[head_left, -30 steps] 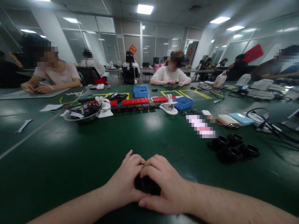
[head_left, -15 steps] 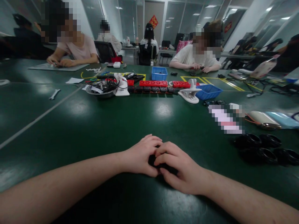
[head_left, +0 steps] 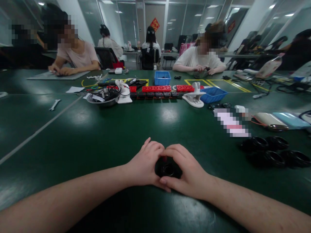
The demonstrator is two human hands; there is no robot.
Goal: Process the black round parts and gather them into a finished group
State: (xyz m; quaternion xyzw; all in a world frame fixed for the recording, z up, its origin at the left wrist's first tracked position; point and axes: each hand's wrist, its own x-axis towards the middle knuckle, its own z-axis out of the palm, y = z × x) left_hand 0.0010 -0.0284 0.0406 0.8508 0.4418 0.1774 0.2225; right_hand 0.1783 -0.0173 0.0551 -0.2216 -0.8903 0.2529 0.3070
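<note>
Low over the green table (head_left: 116, 136), my left hand (head_left: 146, 163) curls round the left side of a black round part (head_left: 167, 169). My right hand (head_left: 191, 171) closes on its right side, thumb along the near edge and fingers over the far edge. A round opening shows in the top of the part, and a little red is visible by the right fingertips. The fingertips of both hands meet at the far side. My hands hide much of the part's outline. Several black ring-shaped parts (head_left: 274, 158) stand to the right of my right hand.
Across the table run red power strips (head_left: 156, 88), flanked by white clip stands (head_left: 194, 97) and a metal bowl (head_left: 103, 100) of cables. Blue baskets (head_left: 213, 95), a wrench (head_left: 54, 105) and pouches (head_left: 289, 120) lie around. Two people (head_left: 199, 61) sit opposite, handling small things.
My right fingers have moved from across the top of the black part to its far and right sides, so its opening now shows. The camera view has shifted slightly.
</note>
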